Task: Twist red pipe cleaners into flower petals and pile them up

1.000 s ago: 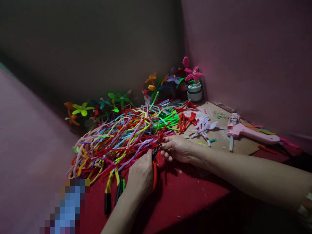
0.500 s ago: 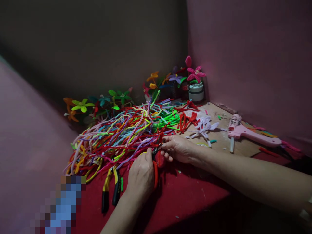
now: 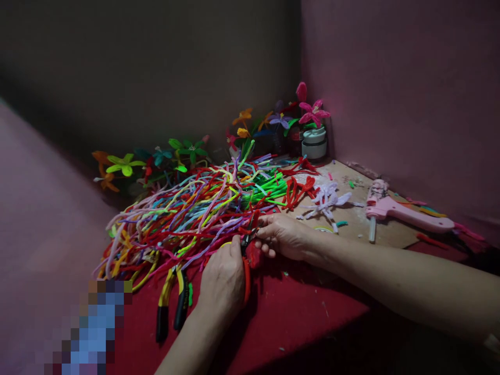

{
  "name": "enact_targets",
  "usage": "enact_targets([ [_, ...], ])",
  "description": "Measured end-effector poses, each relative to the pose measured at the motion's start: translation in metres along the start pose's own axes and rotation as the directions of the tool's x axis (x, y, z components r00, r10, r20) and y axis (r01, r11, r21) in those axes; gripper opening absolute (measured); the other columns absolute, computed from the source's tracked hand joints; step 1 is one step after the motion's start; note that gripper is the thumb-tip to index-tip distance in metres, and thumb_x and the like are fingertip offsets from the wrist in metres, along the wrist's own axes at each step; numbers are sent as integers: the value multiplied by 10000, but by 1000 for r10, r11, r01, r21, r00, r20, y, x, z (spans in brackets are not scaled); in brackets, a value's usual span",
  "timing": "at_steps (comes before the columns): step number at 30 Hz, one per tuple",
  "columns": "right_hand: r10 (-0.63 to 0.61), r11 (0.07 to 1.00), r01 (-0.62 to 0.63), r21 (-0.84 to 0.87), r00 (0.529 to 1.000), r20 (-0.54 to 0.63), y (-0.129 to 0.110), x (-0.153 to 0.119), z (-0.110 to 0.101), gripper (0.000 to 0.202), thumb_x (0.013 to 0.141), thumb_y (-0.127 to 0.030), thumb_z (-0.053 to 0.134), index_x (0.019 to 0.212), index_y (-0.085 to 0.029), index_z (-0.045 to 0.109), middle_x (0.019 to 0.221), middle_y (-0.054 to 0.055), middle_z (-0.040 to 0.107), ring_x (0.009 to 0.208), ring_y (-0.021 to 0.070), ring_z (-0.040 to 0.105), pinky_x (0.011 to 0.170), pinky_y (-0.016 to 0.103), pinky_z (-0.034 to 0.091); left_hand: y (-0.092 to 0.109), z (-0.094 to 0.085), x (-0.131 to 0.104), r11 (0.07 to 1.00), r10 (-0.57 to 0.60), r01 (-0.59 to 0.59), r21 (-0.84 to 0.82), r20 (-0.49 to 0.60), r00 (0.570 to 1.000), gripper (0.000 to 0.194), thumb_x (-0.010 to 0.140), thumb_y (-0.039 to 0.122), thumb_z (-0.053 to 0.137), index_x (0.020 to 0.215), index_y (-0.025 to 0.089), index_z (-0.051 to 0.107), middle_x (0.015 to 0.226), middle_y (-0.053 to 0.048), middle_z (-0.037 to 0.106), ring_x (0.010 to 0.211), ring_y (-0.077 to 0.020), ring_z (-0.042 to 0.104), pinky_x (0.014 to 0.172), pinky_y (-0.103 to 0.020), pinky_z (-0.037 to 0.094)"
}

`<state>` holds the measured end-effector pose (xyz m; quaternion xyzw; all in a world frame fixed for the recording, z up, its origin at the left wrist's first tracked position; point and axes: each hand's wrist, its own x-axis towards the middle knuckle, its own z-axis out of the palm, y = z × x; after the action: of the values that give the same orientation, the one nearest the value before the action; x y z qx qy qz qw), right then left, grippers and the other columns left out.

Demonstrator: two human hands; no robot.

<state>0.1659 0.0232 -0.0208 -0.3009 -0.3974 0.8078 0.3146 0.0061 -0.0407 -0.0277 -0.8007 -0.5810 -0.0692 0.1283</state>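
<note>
My left hand is wrapped round a pair of red-handled pliers, their dark jaws pointing away from me. Right in front of those jaws, my right hand pinches a red pipe cleaner piece between thumb and fingertips. The jaws meet or nearly meet this piece; fingers hide the exact contact. A fuzzy red part shows below the right fingertips. Close behind both hands spreads a large heap of coloured pipe cleaners.
Yellow-and-black pliers lie left of my left hand on the red cloth. A pink glue gun rests on a brown board at right, near white pipe cleaner shapes. Pipe cleaner flowers and a lidded container stand behind.
The view has shifted slightly, so the near things at left appear a little further left. Both hands stay together at the pliers' jaws with the same grips.
</note>
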Motion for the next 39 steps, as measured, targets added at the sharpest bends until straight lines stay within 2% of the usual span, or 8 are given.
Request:
enact_targets([
  [3,7,1000,-7,7,1000,0,0,0,1,88,713,-55,484,724,-142,478,490,-21,539,339,62,456,314,145,335,1,-5,0,1000,-4,4,7,56,998,378,802,143,356,1166,92,442,880,-133,606,814,-213,597,705,-321,465],
  [10,6,1000,-6,12,1000,-21,2,0,2,133,668,-8,472,707,-134,479,484,-18,537,348,63,454,325,153,345,7,-14,1,995,-93,81,61,231,968,410,804,120,327,1202,48,390,959,-170,607,897,-255,599,717,-350,465],
  [15,14,1000,-12,29,997,-79,4,3,1,149,678,8,431,674,-141,441,471,-18,531,350,66,447,314,151,327,11,-17,4,986,-156,129,102,332,930,288,816,145,306,1057,103,457,840,-130,634,773,-266,636,603,-340,464],
  [21,-104,993,110,38,984,-142,0,5,-2,118,757,-83,479,655,-134,450,501,-5,539,361,60,447,313,159,326,3,-22,4,971,-214,170,169,296,931,219,820,149,281,957,139,451,749,-112,637,703,-273,647,549,-326,442],
  [25,-165,983,175,61,976,-139,-4,3,-2,113,743,-122,527,663,-143,449,510,-18,523,371,53,438,323,158,319,-1,-24,4,964,-237,181,196,315,919,254,827,183,279,988,151,473,736,-112,651,697,-284,648,554,-342,438],
  [30,-279,957,285,55,956,-89,-6,2,1,97,684,-150,560,647,-147,470,525,-30,510,388,56,430,321,165,280,-6,-27,4,978,-201,176,111,293,935,315,839,305,331,1085,193,492,904,-106,659,781,-288,639,608,-373,448],
  [34,-351,936,349,-38,934,-67,-3,1,3,124,673,-170,528,581,-157,447,447,-49,453,347,55,368,330,185,258,-15,-31,3,990,-135,139,4,285,949,303,831,331,385,1071,218,532,951,-87,638,846,-239,611,683,-350,451],
  [39,-349,929,334,-157,934,-76,-1,-2,7,145,692,-167,474,572,-181,394,401,-77,395,314,48,310,329,184,237,-19,-28,2,977,-86,105,-186,112,990,257,819,337,434,964,203,598,955,-78,618,909,-214,557,813,-363,422],
])
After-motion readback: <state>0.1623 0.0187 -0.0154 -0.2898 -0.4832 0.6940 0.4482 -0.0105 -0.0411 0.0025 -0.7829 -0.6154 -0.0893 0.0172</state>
